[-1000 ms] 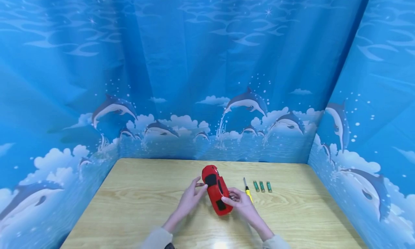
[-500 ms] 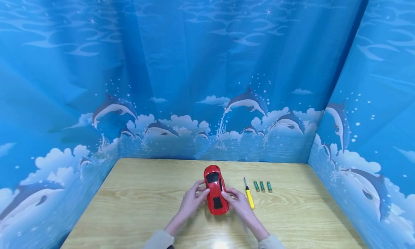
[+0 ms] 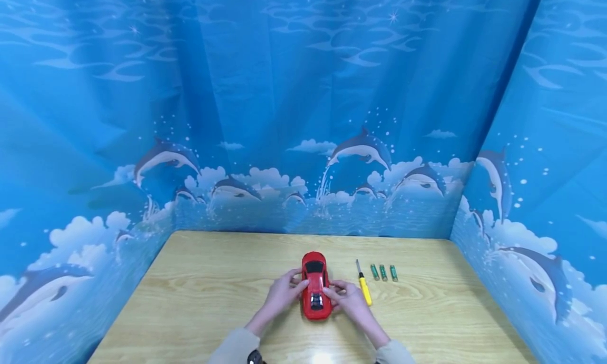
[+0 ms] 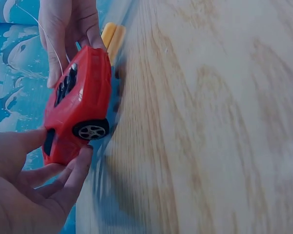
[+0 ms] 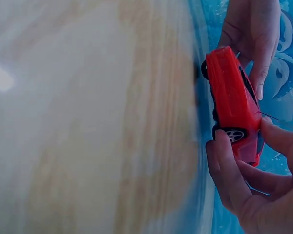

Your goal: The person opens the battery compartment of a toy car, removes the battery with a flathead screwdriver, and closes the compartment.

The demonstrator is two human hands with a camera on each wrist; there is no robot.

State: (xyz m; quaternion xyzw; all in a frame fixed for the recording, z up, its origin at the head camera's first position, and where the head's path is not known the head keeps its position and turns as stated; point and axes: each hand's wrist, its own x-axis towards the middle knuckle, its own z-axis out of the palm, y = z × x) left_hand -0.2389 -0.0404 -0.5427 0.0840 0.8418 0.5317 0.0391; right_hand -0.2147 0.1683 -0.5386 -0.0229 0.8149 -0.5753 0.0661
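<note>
A red toy car with dark windows is held between both hands, roof up, over the middle of the table. My left hand grips its left side, thumb on top and fingers along the side below. On the opposite side, my right hand grips the car near its rear, thumb on the roof edge. In the left wrist view the toy car shows a black wheel with a silver hub and stands apart from the table surface. A thin wire rises from it. The right wrist view shows fingers by another wheel.
A screwdriver with a yellow handle lies right of the right hand. Beyond it, three green batteries lie in a row on the wooden table. A blue dolphin-print curtain surrounds the table at the back and sides.
The car has turned from a slant and a sideways tilt to nearly straight, roof up, and come slightly nearer. Both hands have kept hold of it while the right hand shifted on its side.
</note>
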